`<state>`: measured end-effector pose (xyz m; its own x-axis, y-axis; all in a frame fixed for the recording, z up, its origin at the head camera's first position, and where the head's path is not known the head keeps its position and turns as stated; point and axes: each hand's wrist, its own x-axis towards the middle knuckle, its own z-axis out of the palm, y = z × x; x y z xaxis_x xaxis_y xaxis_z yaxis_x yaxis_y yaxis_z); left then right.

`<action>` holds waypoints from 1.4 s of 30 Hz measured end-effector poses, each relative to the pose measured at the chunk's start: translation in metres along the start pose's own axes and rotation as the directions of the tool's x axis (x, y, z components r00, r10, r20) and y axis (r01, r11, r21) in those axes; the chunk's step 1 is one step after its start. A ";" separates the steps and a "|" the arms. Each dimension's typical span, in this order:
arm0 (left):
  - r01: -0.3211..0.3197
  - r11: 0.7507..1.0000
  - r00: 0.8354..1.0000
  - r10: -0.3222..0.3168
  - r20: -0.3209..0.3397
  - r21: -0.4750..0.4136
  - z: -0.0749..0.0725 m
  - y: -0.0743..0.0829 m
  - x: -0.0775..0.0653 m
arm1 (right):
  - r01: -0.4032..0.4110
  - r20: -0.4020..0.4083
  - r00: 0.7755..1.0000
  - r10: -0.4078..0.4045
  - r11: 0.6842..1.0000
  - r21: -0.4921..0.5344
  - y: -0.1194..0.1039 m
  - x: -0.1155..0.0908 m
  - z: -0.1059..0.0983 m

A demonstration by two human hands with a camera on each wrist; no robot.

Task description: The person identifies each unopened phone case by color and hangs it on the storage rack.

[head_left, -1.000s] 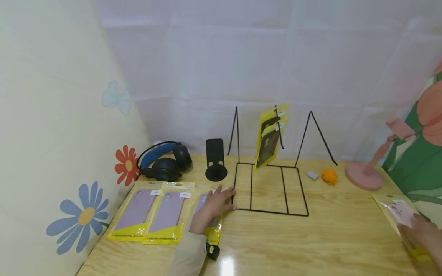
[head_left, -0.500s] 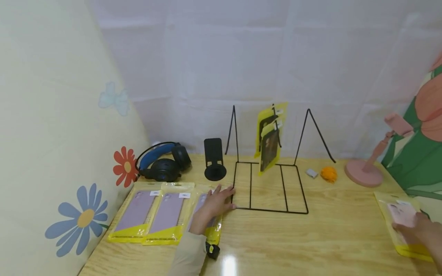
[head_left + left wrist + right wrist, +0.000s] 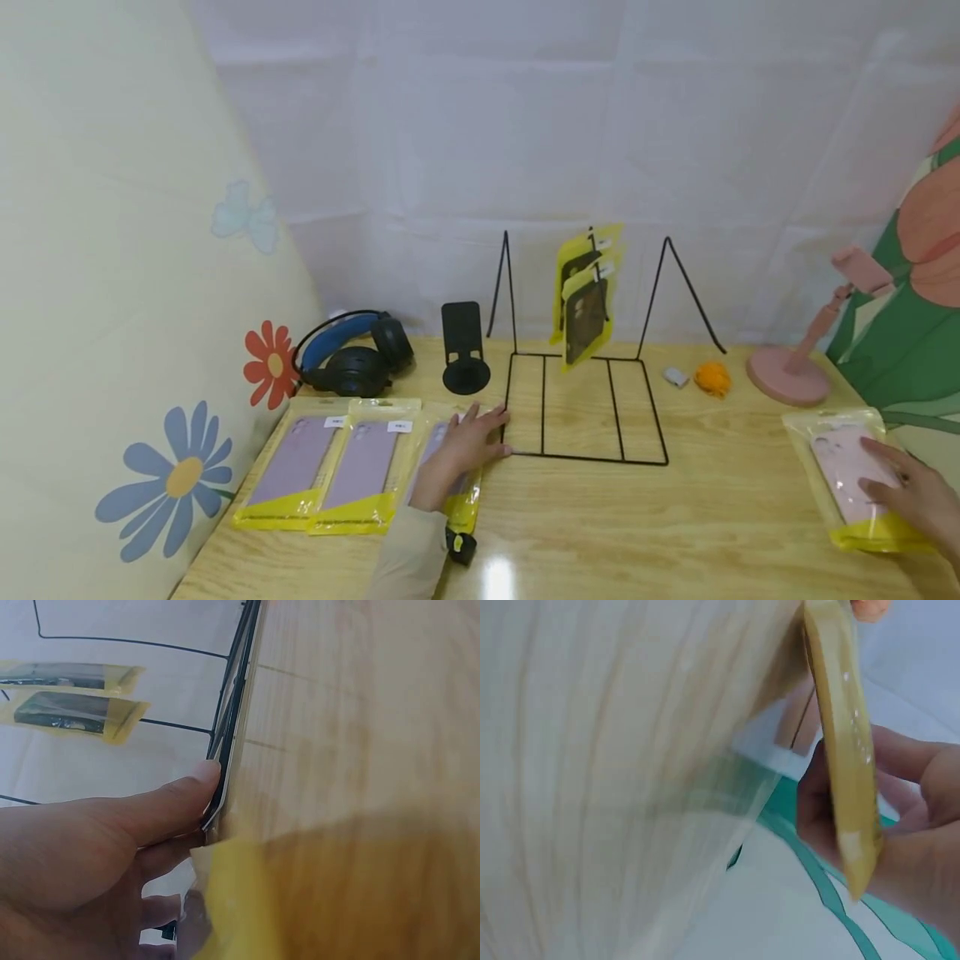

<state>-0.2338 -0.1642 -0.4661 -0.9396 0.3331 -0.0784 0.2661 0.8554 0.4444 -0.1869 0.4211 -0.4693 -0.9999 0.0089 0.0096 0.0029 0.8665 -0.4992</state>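
Note:
My left hand [image 3: 471, 440] rests at the front left corner of a black wire display rack [image 3: 583, 457]. In the left wrist view its thumb and index finger pinch the base wire [image 3: 228, 742]. At the far right, my right hand [image 3: 917, 493] grips a packaged pink phone case [image 3: 842, 473] by its right side. The right wrist view shows this yellow-edged package [image 3: 845, 742] edge-on, raised off the table, between thumb and fingers. Two packaged dark phone cases [image 3: 585, 317] hang from the rack's middle hook. The outer hooks [image 3: 693, 292] hold nothing.
Packaged purple phone cases [image 3: 365, 462] lie in a row at left, one partly under my left forearm. Behind them are headphones [image 3: 360, 367] and a black phone stand [image 3: 462, 333]. Right of the rack sit a small grey block [image 3: 676, 377], an orange bundle [image 3: 712, 379] and a pink stand [image 3: 787, 377].
My right hand has moved the packaged pink phone case leftward and tilted it up to face me. The hanging packages have swung a little. My left hand stays at the rack corner.

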 end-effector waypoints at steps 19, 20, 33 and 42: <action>-0.001 1.000 1.000 0.001 0.002 -0.013 -0.003 0.002 -0.001 | 0.121 -0.118 0.991 -0.070 0.854 0.506 -0.128 -0.049 0.014; 0.000 1.000 1.000 0.000 0.003 -0.017 -0.003 0.002 -0.001 | 0.141 -0.136 0.987 -0.081 0.843 0.519 -0.134 -0.052 0.014; -0.005 1.000 1.000 0.005 -0.008 -0.023 -0.003 0.003 -0.001 | 0.274 -0.261 0.951 -0.163 0.835 0.478 -0.178 -0.052 0.010; -0.001 1.000 1.000 0.001 -0.003 -0.017 -0.003 0.003 -0.001 | 0.289 -0.194 0.957 -0.215 0.708 0.645 -0.168 -0.014 0.018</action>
<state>-0.2328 -0.1637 -0.4618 -0.9399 0.3331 -0.0754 0.2637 0.8482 0.4594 -0.1733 0.2663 -0.4009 -0.9553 -0.0811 0.2843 -0.2955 0.2940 -0.9090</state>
